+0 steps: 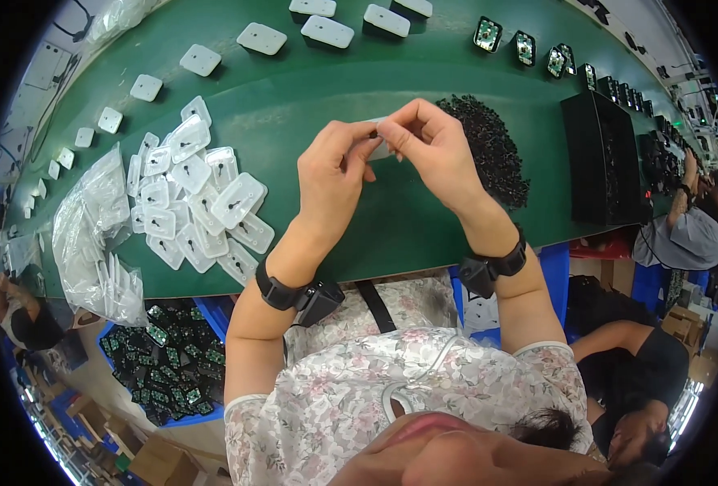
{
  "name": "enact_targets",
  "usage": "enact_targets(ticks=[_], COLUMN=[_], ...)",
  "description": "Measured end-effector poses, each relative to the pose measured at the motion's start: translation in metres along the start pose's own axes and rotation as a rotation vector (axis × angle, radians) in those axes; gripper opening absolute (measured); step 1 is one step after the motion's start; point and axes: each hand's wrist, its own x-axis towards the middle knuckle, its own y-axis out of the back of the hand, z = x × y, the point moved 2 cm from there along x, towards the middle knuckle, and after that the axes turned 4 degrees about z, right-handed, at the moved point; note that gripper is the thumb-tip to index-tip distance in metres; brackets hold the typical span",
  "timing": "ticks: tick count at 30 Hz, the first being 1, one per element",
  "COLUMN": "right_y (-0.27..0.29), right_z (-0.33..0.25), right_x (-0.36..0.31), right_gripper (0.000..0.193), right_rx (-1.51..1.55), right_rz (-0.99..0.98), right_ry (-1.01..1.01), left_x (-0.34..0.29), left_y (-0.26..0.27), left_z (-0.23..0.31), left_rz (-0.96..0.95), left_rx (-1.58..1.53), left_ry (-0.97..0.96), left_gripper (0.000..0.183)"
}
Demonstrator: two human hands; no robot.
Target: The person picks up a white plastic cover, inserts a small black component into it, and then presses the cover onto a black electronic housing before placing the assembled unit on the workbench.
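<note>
Above the middle of the green table, my two hands meet at a white plastic cover point(381, 151), mostly hidden behind the fingers. My left hand point(329, 166) is closed on the cover from the left. The thumb and index finger of my right hand point(436, 150) pinch together at its upper part; what lies between these fingertips is too small to make out. To the left spreads a loose pile of white plastic covers point(237, 200), many with a small black piece in the middle. Just right of my right hand lies a heap of small black parts point(493, 150).
Black housings with white lids point(327, 32) curve along the table's far left side. Open housings with green circuit boards point(487, 35) line the far right, near a tall black box point(602, 158). Clear plastic bags point(91, 227) lie left; a blue bin point(213, 312) stands below.
</note>
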Motion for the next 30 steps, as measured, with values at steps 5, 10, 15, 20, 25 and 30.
enact_targets(ticks=[5,10,15,20,25,30], right_y=[0.004,0.006,0.011,0.013,0.015,0.015], right_z=[0.004,-0.004,-0.006,-0.012,0.006,0.017], right_x=[-0.003,-0.003,0.000,-0.004,-0.004,-0.002], right_gripper=[0.009,0.018,0.020,0.016,0.008,0.009], right_rx=[-0.220,-0.564,-0.569,-0.670,-0.251,-0.090], right_rz=[0.004,-0.009,-0.012,0.074,0.179,0.097], right_ry=[0.199,0.737,0.748,0.694,0.334,0.302], left_x=[-0.001,-0.004,-0.006,-0.002,-0.007,-0.021], left_y=[0.003,0.005,0.004,0.003,-0.003,-0.011], left_z=[0.001,-0.002,0.003,0.008,0.004,0.001], left_rz=[-0.029,-0.111,-0.205,-0.145,-0.041,-0.338], left_rx=[0.005,-0.151,-0.296,-0.417,-0.593,-0.452], left_ry=[0.074,0.326,0.466,0.347,0.479,0.483], left_gripper=[0.012,0.010,0.015,0.028,0.037,0.022])
